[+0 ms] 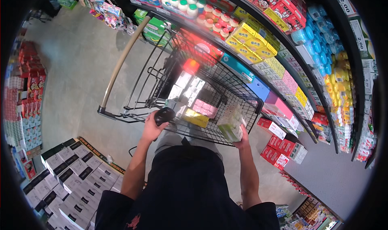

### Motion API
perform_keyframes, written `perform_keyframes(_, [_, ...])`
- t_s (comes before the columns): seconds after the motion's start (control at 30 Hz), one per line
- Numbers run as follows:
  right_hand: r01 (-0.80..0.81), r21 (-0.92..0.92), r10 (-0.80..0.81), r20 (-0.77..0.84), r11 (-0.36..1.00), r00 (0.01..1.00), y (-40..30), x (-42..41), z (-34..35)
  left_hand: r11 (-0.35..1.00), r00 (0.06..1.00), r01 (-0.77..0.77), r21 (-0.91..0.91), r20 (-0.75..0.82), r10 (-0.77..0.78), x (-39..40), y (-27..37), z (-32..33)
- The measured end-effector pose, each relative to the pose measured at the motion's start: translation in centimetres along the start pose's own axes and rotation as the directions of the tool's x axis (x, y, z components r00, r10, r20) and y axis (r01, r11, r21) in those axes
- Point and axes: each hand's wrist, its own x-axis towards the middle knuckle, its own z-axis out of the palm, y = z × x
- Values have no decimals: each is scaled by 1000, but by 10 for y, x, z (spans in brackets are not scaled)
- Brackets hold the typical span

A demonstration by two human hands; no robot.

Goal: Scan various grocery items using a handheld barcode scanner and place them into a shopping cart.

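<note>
My left hand (151,125) is closed around a black handheld barcode scanner (164,116) at the near side of a black wire shopping cart (257,104). In my right hand (243,136) is a green and white multipack of small cartons (232,123), slightly blurred, at the cart's right end. Inside the cart lie white carton packs (191,89), a pink carton pack (205,108) and a yellow carton pack (195,118). A red light glows on an orange-red cap (191,66) beside the white packs. The cart's beige handle (121,59) is at the left.
Shelves (291,60) of bottled and boxed drinks curve along the top and right. Red boxes (274,151) stand on the floor at right. Stacked white cartons (75,175) fill the lower left, and more goods (27,99) stand at far left. Grey floor (72,78) shows left of the cart.
</note>
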Motion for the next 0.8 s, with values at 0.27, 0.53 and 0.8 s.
perform_keyframes(0.27, [101,-901,-365,-67,421,928,-46,69,35,983,988,152,-103,45,-148,5,-6,5])
perform_keyframes(0.53, [-98,-799,-474,249,-594,845,-44,135,38,954,952,300,11,59,-300,5,18,3])
perform_keyframes(0.8, [-1,-693,-398,413,-721,819,-22,202,24,945,945,327,21,-9,-327,5,19,4])
